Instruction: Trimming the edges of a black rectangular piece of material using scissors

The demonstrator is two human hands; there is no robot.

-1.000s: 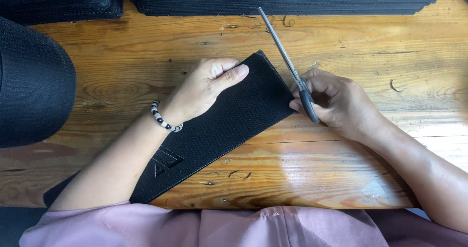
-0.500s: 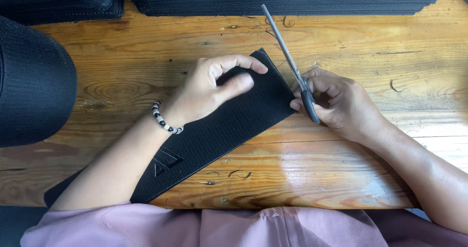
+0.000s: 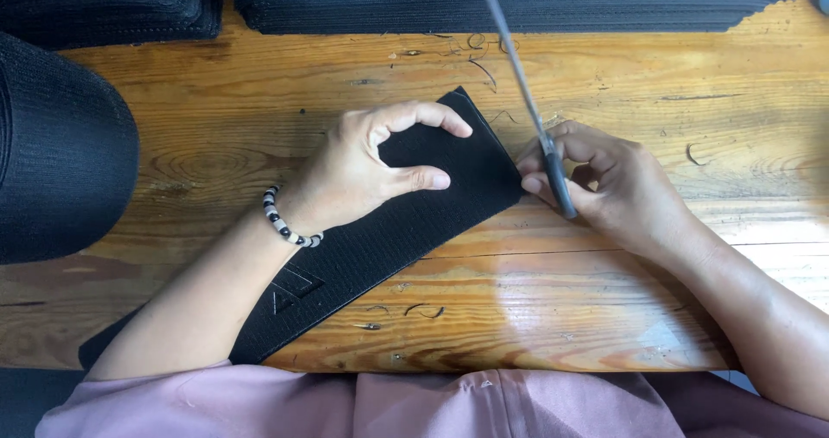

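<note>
Pressing down on a black elastic strip, the left hand sits near the middle of the wooden surface. Thumb flat on the fabric, index finger arched with its tip on the strip's far end; probably pinning the band flat so that end stays put, not a closed grip. A bracelet of black and white beads circles that wrist.

Strip lies diagonally: far end just left of the right hand, near end running back to the front-left edge of the surface under the left forearm.

Right hand just beside the strip's far end, fingers closed around the handles of a pair of scissors. Blades point up and away toward the back edge, blurred; cannot say whether they are parted or shut. Held clear of the fabric, not cutting it.

Markings: an embossed triangular emblem on the strip near the front, same black as the fabric, no colour contrast.

Around: a large black roll at the left edge; stacked black bands along the back edge; thread clippings scattered on the wood. Pink garment at the front edge.
</note>
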